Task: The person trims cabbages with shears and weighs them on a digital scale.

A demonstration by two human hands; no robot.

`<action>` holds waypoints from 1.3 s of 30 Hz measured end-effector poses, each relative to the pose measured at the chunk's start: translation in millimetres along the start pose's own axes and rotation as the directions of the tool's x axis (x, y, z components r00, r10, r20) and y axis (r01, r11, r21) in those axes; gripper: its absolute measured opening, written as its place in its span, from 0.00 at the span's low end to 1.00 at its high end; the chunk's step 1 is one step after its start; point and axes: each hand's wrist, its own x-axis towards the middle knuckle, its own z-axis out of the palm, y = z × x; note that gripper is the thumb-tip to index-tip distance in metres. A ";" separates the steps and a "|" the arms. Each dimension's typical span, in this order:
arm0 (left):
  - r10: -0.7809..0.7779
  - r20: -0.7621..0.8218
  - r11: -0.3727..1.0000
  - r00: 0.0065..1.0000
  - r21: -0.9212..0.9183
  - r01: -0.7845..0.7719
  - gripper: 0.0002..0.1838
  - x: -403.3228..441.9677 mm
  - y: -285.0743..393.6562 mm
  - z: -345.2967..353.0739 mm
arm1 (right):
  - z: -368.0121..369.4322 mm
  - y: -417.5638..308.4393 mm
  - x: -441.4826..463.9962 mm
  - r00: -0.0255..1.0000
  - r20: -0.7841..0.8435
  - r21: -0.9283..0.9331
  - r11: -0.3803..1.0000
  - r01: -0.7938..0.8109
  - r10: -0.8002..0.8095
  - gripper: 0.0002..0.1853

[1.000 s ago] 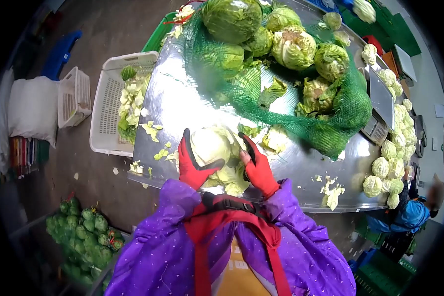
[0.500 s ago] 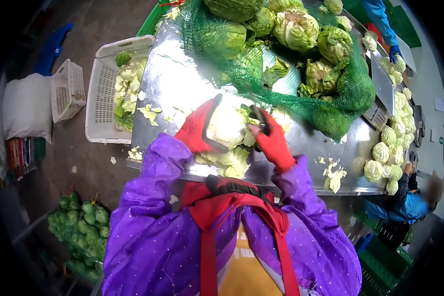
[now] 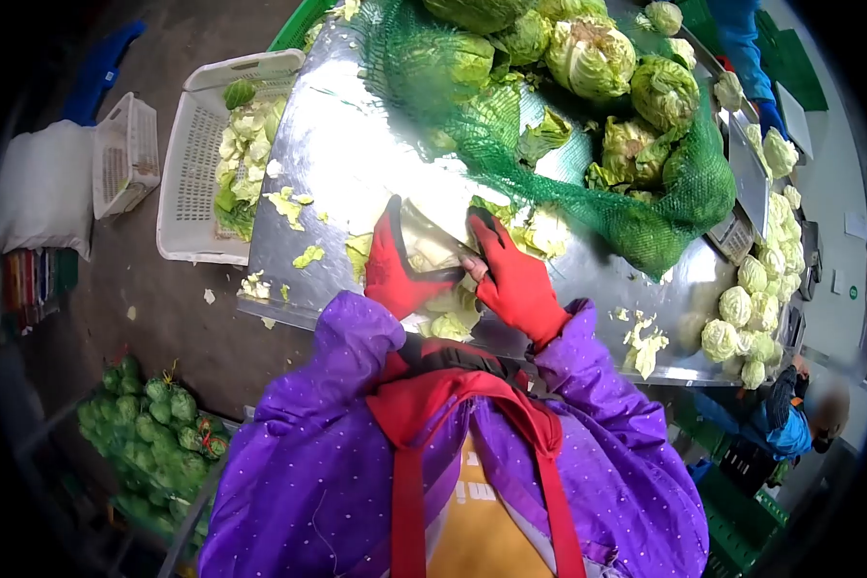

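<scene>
A pale trimmed cabbage (image 3: 428, 241) sits on the metal table (image 3: 332, 178) near its front edge, partly washed out by glare. My left hand (image 3: 398, 270), in a red and black glove, cups its left side, thumb across the near side. My right hand (image 3: 513, 279), gloved alike with a bare thumb tip, is closed on a knife (image 3: 438, 226), whose thin blade lies over the cabbage; the handle is hidden. Loose leaves (image 3: 450, 316) lie just below the cabbage. Beyond my hands, a green net (image 3: 588, 204) surrounds several untrimmed cabbages (image 3: 591, 60).
A white crate (image 3: 185, 173) of leaves stands left of the table. Trimmed cabbages (image 3: 735, 306) line the right side. Netted cabbages (image 3: 149, 424) are low at left. A co-worker's blue sleeve (image 3: 739, 43) reaches in at top right; another person (image 3: 785, 414) is at lower right.
The knife blade has come across the cabbage. My right hand has turned and moved slightly left. The co-worker's blue sleeve came into view at top right.
</scene>
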 end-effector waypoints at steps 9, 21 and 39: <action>0.013 0.140 0.988 0.990 0.153 -0.035 0.67 13.0 -0.4 0.7 | -1.5 17.2 23.9 0.997 -0.013 -0.078 0.994 0.076 -0.078 0.27; 0.119 0.168 0.956 0.979 0.245 -0.158 0.71 5.9 8.5 -29.5 | 10.5 72.3 37.1 0.941 -0.114 0.456 0.858 -0.236 0.319 0.32; 0.197 0.231 0.932 0.953 0.258 -0.256 0.65 -15.2 -0.2 -19.4 | 43.5 67.8 128.9 0.953 0.296 0.198 0.973 -0.121 0.059 0.28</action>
